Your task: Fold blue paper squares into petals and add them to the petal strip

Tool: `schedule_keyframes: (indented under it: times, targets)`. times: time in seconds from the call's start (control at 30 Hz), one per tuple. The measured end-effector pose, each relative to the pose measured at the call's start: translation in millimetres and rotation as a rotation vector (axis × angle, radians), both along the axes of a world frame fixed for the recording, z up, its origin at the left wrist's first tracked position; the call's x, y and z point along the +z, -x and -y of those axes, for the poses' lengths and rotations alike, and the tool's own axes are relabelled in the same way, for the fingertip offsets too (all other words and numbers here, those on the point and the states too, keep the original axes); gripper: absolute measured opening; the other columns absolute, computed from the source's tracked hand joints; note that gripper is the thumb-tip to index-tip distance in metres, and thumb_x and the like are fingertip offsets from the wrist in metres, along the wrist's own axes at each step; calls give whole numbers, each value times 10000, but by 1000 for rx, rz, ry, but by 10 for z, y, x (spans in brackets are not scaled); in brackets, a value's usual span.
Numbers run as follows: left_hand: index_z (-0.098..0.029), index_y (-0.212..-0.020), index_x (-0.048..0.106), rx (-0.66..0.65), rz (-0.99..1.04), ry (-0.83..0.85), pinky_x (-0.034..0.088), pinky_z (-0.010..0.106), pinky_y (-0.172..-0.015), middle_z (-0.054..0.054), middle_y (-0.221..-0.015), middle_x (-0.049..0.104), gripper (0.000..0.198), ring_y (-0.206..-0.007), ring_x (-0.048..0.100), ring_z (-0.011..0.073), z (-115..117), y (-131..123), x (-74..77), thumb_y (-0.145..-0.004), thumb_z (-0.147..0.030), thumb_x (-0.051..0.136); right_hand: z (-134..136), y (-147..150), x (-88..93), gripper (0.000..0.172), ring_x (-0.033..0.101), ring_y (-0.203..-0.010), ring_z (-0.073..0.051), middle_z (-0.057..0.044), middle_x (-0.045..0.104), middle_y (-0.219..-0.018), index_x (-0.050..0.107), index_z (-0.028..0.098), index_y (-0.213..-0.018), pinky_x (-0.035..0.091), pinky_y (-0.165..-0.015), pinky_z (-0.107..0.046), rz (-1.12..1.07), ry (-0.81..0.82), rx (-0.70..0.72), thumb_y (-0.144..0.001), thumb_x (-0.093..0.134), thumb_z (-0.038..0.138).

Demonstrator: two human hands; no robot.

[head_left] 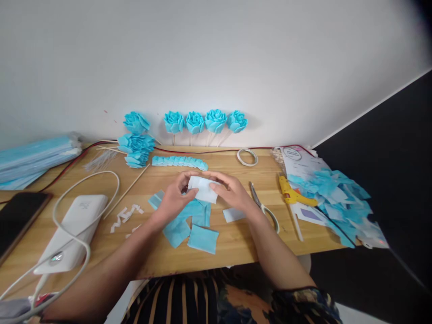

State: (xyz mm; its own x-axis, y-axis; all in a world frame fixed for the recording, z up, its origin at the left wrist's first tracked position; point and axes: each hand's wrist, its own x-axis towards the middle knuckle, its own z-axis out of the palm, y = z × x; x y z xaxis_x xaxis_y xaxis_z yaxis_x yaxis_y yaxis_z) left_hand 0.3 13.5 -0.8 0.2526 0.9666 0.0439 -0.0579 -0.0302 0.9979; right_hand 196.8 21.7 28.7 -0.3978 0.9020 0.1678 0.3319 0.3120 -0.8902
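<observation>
My left hand (175,198) and my right hand (231,189) meet over the middle of the wooden table (236,252). Both pinch a small white square of fabric (203,189), thumbs on top, a little above the tabletop. Under and in front of my hands lie several light-blue fabric squares (202,238), partly overlapping. A white square (233,214) lies beside my right wrist. Scissors (265,207) rest just right of my right hand.
Blue fabric flowers (205,121) on sticks lean against the wall, more flowers (135,148) at left. A row of folded petals (178,162), tape roll (247,156), yellow glue gun (293,194), scrap pile (337,198), power bank with cable (74,229), phone (16,216), mask stack (30,159).
</observation>
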Motion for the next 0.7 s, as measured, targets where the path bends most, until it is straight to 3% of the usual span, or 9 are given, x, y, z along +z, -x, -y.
schedule_keyframes:
  times: [0.07, 0.17, 0.3, 0.43, 0.7]
  targets:
    - [-175, -1197, 508, 1, -61, -45, 448, 269, -737, 47, -973, 628, 410, -842, 592, 163, 9, 6, 1, -804, -197, 619, 3, 6, 10, 403, 608, -1017, -203, -49, 668, -1144, 615, 230, -1262, 465, -865, -308, -6, 27, 28, -886, 560, 364]
    - [-206, -1257, 483, 0, -126, -80, 417, 242, -670, -2, -839, 598, 459, -741, 559, 135, 34, 3, 25, -814, -165, 594, 4, 34, 13, 429, 629, -932, -197, -39, 698, -1032, 637, 219, -1237, 477, -831, -310, 2, 42, -14, -839, 621, 378]
    - [-214, -1303, 450, -25, -82, -48, 403, 232, -637, -23, -781, 584, 530, -697, 548, 126, 40, 0, 52, -801, -179, 613, -22, 46, -1, 252, 642, -855, -186, -39, 719, -924, 727, 189, -997, 481, -791, -298, -28, 28, -110, -814, 640, 339]
    - [-189, -1302, 453, -11, -61, -9, 406, 229, -626, -20, -784, 584, 531, -694, 544, 119, 17, 4, 65, -800, -209, 625, -42, 34, 3, 185, 628, -774, -165, -29, 707, -833, 700, 168, -827, 474, -727, -274, -70, 48, -157, -808, 633, 339]
    - [-180, -1278, 450, 24, 15, 14, 452, 238, -645, -19, -797, 601, 529, -713, 562, 118, -11, 26, 45, -785, -217, 638, -117, -120, -56, 211, 570, -693, -130, 6, 638, -764, 664, 169, -848, 427, -639, -235, -130, 75, -234, -831, 604, 370]
